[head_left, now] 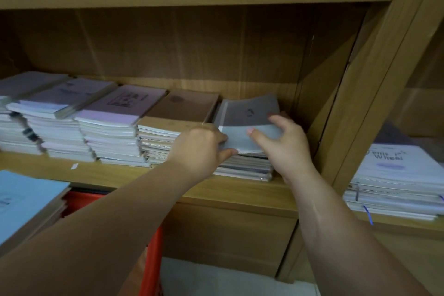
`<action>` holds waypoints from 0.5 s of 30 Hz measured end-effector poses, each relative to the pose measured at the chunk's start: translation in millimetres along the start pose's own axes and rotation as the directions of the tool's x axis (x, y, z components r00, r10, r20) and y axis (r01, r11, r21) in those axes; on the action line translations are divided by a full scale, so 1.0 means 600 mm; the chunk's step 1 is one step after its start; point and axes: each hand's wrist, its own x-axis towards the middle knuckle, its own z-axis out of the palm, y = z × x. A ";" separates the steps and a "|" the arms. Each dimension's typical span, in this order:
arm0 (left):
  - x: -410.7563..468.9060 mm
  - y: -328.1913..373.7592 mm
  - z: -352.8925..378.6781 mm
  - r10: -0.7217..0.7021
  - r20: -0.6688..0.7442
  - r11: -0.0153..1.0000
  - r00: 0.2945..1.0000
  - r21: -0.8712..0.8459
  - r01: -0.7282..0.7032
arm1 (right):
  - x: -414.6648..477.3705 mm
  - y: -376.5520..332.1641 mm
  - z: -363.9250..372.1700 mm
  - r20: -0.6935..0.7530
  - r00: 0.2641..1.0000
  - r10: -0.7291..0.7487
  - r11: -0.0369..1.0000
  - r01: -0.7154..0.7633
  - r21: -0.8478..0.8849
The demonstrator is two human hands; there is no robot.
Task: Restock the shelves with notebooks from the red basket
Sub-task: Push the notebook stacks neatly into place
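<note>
The step in hand is the placing. A grey soft-cover notebook (249,113) lies bowed on top of the rightmost stack of grey notebooks (245,167), at the right end of the wooden shelf board (115,173); motion blur hides whether it is a single copy or a thin bundle. The left hand (199,149) pinches its near left corner, fingers above and thumb below. The right hand (286,142) lays its thumb on the cover, and its fingers curve over the right edge beside the wooden side panel (319,103). The cover's far end lifts clear of the stack, so it does not appear fully seated yet. The next move seems to call for sliding it back and pressing it flat, so that its edges square with the copies beneath and stay off the brown-covered stack (182,106) just to the left. Only then should both hands let go. After that the job likely turns to the red plastic basket (153,247) below the shelf, where light-blue notebooks (26,199) lie piled at the lower left. They probably belong on a matching stack, though none can be picked out here.
</note>
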 end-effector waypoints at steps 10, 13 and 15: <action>0.024 -0.031 0.016 -0.097 -0.060 0.995 0.993 0.031 0.099 | 0.007 0.044 0.029 0.149 0.988 0.037 0.994 -0.020 -0.110; 0.032 -0.049 0.020 -0.120 -0.094 0.992 0.988 -0.046 0.116 | 0.017 0.045 0.036 0.199 0.979 0.051 0.997 -0.038 -0.065; 0.037 -0.049 0.022 -0.118 -0.090 0.992 0.989 -0.049 0.114 | 0.017 0.047 0.034 0.206 0.978 0.036 0.996 -0.018 -0.085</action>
